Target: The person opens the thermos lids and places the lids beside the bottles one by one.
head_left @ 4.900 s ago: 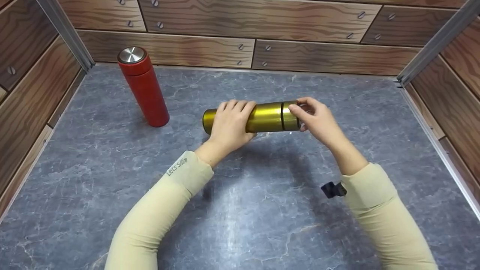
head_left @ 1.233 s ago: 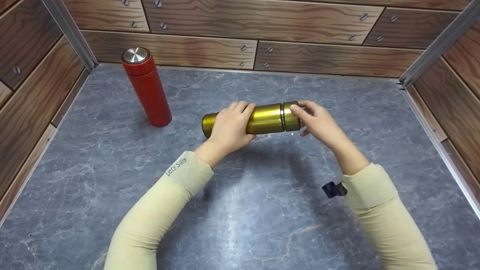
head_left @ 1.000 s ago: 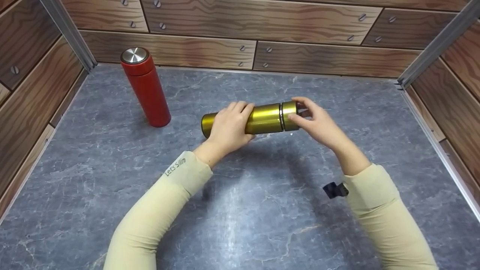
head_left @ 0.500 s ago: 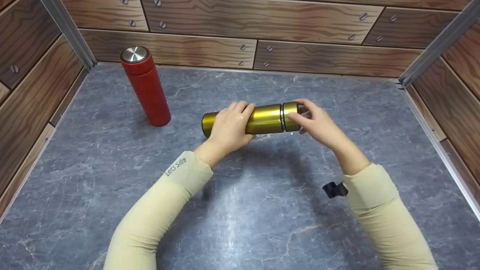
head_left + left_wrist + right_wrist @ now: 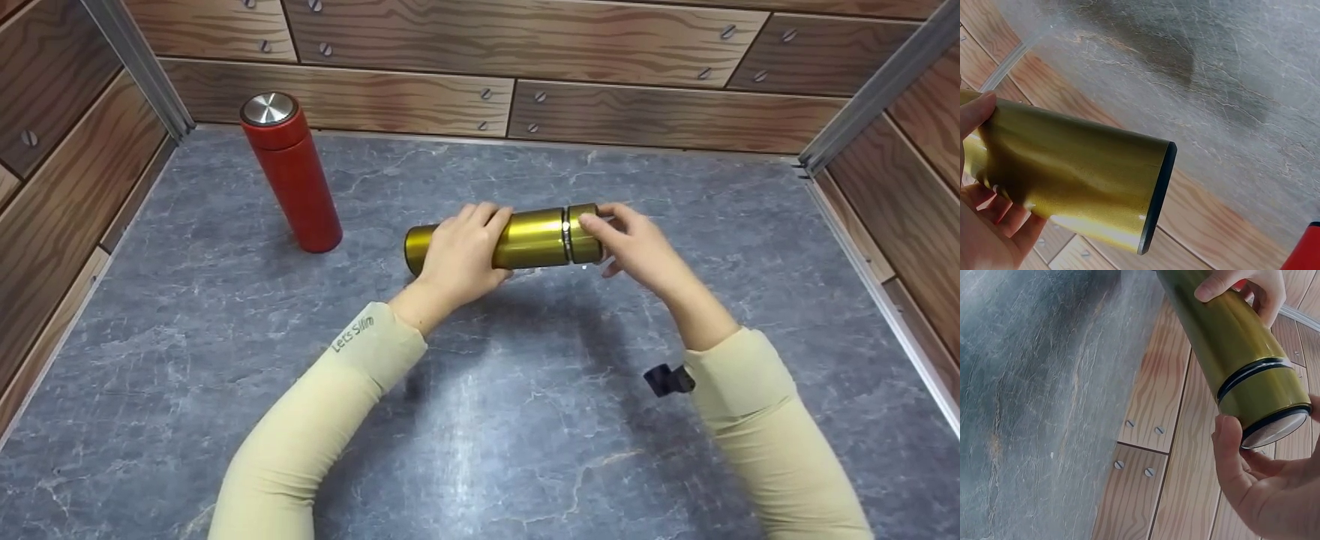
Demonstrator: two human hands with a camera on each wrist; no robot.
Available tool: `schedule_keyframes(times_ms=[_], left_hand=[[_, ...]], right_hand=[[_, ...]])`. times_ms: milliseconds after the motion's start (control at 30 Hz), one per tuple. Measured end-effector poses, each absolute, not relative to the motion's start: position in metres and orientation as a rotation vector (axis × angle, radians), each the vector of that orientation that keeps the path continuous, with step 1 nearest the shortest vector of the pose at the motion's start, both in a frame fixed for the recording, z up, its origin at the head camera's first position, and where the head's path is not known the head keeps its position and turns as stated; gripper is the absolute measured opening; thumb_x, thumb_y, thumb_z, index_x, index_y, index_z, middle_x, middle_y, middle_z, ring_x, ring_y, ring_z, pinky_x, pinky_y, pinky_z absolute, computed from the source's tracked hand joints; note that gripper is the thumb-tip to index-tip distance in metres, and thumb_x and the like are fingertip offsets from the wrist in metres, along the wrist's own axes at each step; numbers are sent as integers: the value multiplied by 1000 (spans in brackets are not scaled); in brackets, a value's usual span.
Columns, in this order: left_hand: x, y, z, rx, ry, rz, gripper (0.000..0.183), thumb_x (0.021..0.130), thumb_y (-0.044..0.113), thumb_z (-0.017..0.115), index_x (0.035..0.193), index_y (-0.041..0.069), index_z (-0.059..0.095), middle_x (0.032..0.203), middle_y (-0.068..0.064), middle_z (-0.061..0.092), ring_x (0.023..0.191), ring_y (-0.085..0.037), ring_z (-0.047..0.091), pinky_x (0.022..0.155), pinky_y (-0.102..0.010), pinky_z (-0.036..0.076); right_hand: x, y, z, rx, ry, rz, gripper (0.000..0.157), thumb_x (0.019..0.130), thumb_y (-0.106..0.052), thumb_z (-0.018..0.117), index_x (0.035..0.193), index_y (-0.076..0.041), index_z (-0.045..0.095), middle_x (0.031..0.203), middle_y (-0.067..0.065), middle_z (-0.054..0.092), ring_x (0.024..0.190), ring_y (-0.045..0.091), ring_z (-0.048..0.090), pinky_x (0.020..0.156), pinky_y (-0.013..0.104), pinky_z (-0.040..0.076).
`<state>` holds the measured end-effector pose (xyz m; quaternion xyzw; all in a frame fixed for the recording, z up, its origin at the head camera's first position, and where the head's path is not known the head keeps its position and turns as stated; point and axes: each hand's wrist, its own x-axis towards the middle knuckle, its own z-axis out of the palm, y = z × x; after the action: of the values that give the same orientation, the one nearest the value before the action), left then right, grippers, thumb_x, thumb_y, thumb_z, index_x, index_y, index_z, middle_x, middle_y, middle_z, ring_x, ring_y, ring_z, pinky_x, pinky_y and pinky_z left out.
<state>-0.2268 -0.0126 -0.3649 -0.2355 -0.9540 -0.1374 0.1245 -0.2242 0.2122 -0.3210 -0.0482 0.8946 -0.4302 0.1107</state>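
Head view: the gold flask (image 5: 531, 238) is held across mid-frame, long axis near level, rising slightly rightward; the left hand (image 5: 463, 251) grips it, while the right hand (image 5: 637, 244), nearer the cap (image 5: 582, 236), pinches that from the right, cap slightly apart from the rest. Left wrist view: the dark base (image 5: 1158, 197) points lower right, thumb and fingers wrapped at the left edge. Right wrist view: the axis slants to lower right, cap between thumb and fingers

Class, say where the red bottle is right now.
In the head view, the red bottle stands upright on the table, toward its back left corner, left of the gold bottle.
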Motion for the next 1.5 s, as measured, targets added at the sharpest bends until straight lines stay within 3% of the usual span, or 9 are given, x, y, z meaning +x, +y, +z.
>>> schedule_keyframes(times_ms=[200, 333, 567, 800, 933, 1200, 1333, 1500], left_hand=[[-227, -14, -367, -681, -2774, -407, 77, 70, 35, 78, 135, 9, 47, 126, -6, 55, 115, -23, 52, 94, -39, 47], [-227, -15, -369, -677, -2759, -412, 75, 70, 34, 78, 134, 8, 48, 124, -6, 56, 113, -23, 53, 92, -39, 48], [-227, -13, -369, -695, -2739, -415, 72, 71, 32, 77, 132, 8, 49, 123, -7, 57, 111, -24, 54, 91, -39, 48], [-227, -13, -366, -699, -2758, -397, 74, 70, 33, 78, 133, 9, 48, 123, -7, 56, 113, -24, 53, 93, -39, 47], [-227, -13, -367, -696, -2760, -391, 75, 70, 34, 78, 134, 8, 48, 124, -7, 56, 113, -24, 53, 93, -38, 47], [-228, -13, -368, -692, -2765, -390, 75, 70, 35, 78, 134, 9, 48, 124, -7, 56, 112, -24, 53, 93, -39, 48], [-227, -13, -368, -694, -2758, -395, 74, 70, 34, 78, 133, 8, 49, 123, -7, 56, 111, -25, 53, 92, -39, 48], [-227, -14, -370, -683, -2744, -418, 73, 70, 33, 78, 131, 9, 50, 122, -7, 56, 110, -24, 54, 90, -40, 49]], right_hand=[[-225, 213, -322, -279, 2649, -1252, 57, 93, -27, 55, 140, -4, 35, 129, 21, 47, 92, 18, 53, 71, 24, 51], [-225, 213, -322, -259, 2636, -1241, 60, 94, -32, 52, 143, -5, 31, 132, 22, 46, 99, 25, 54, 75, 28, 51], [-225, 210, -323, -138, 2604, -1275, 63, 95, -46, 44, 138, -1, 35, 115, 23, 54, 76, 15, 58, 60, 25, 54], [-226, 212, -325, -259, 2624, -1238, 53, 94, -31, 51, 138, -5, 36, 123, 19, 49, 89, 17, 52, 65, 21, 50], [-226, 213, -326, -240, 2613, -1252, 58, 95, -35, 50, 141, -5, 32, 127, 22, 49, 95, 22, 54, 66, 22, 50], [-227, 212, -324, -106, 2613, -1283, 64, 95, -49, 41, 137, -1, 36, 115, 22, 51, 74, 16, 55, 57, 26, 54], [-227, 213, -325, -164, 2608, -1292, 57, 95, -37, 49, 134, 2, 36, 116, 20, 51, 78, 15, 53, 61, 24, 53], [-227, 215, -326, -282, 2621, -1268, 55, 92, -25, 55, 136, -1, 33, 126, 18, 45, 97, 21, 49, 76, 27, 51]])
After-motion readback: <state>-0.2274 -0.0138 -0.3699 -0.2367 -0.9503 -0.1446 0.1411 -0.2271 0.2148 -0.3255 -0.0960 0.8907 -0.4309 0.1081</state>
